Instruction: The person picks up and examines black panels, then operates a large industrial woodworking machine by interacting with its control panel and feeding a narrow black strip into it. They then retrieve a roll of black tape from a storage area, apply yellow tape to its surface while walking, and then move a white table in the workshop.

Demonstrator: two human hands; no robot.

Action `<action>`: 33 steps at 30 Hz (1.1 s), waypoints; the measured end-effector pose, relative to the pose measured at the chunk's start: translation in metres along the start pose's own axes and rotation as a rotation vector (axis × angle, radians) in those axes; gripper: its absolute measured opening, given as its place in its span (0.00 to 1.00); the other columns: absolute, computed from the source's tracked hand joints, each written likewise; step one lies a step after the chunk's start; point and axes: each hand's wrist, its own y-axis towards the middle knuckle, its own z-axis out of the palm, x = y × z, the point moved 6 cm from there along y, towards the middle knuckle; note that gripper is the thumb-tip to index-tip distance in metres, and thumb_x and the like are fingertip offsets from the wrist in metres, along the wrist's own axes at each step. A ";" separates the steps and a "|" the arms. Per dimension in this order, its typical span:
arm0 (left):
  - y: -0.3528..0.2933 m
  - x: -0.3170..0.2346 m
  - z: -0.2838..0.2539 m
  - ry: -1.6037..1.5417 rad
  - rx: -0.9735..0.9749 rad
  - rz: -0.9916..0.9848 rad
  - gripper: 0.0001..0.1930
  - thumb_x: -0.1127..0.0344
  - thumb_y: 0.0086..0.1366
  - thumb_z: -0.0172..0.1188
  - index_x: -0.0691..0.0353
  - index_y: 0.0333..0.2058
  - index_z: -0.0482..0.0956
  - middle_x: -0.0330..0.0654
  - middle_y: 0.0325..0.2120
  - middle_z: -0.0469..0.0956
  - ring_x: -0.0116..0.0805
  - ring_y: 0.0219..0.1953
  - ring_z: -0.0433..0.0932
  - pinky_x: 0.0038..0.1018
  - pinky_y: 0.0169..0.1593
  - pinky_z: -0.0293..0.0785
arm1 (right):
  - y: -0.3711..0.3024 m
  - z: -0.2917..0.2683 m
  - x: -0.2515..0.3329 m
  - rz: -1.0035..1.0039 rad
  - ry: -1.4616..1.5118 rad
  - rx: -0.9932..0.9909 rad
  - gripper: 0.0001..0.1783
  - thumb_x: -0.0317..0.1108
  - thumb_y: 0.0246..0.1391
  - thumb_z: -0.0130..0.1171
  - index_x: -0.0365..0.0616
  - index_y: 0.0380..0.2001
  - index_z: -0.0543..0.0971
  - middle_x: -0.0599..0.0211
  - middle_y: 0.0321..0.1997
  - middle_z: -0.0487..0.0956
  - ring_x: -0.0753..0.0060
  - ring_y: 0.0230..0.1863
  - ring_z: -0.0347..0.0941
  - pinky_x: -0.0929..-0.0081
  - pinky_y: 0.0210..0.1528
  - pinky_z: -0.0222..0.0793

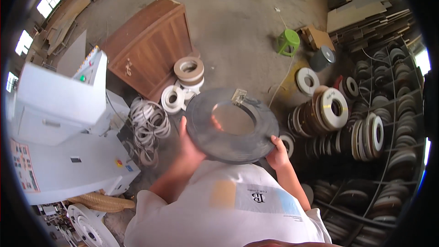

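A large dark grey roll of edge banding (201, 130) is held in front of my body, its flat face tilted up and a wide round hole at its centre. A small pale label (238, 97) sits at the hole's far edge. My left hand (191, 150), slightly blurred, grips the roll's left side with the thumb up along the outer rim. Reddish fingertips seem to show at the hole's left edge. My right hand (277, 154) is closed on the right rim, thumb on top and the other fingers mostly hidden underneath.
A white machine (68, 142) stands at left, near a heap of loose banding (148, 123). Beyond are a brown wooden cabinet (153, 45) and stacked rolls (188, 68). At right are more rolls (334, 108), a rack (386, 155), a green stool (288, 42) and a bucket (323, 58).
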 end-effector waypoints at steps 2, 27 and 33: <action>0.057 -0.014 0.024 0.021 -0.049 0.014 0.44 0.28 0.70 0.35 0.70 0.52 0.76 0.54 0.41 0.80 0.50 0.43 0.78 0.47 0.57 0.72 | 0.053 -0.007 0.024 0.004 -0.086 0.031 0.27 0.53 0.69 0.52 0.45 0.60 0.75 0.60 0.55 0.82 0.61 0.53 0.80 0.62 0.57 0.74; 0.457 -0.513 0.161 0.973 -0.823 0.731 0.23 0.46 0.65 0.67 0.63 0.41 0.81 0.37 0.28 0.79 0.27 0.31 0.77 0.26 0.38 0.74 | 0.810 -0.012 0.486 0.069 -1.132 -0.123 0.20 0.53 0.66 0.57 0.44 0.39 0.78 0.66 0.35 0.82 0.74 0.28 0.78 0.74 0.28 0.71; 0.564 -0.657 0.132 1.514 -1.106 0.639 0.34 0.39 0.61 0.68 0.68 0.48 0.80 0.42 0.34 0.81 0.38 0.38 0.81 0.34 0.45 0.77 | 0.945 -0.057 0.483 0.612 -1.189 -0.367 0.18 0.50 0.67 0.55 0.45 0.38 0.79 0.67 0.31 0.82 0.72 0.26 0.79 0.70 0.25 0.72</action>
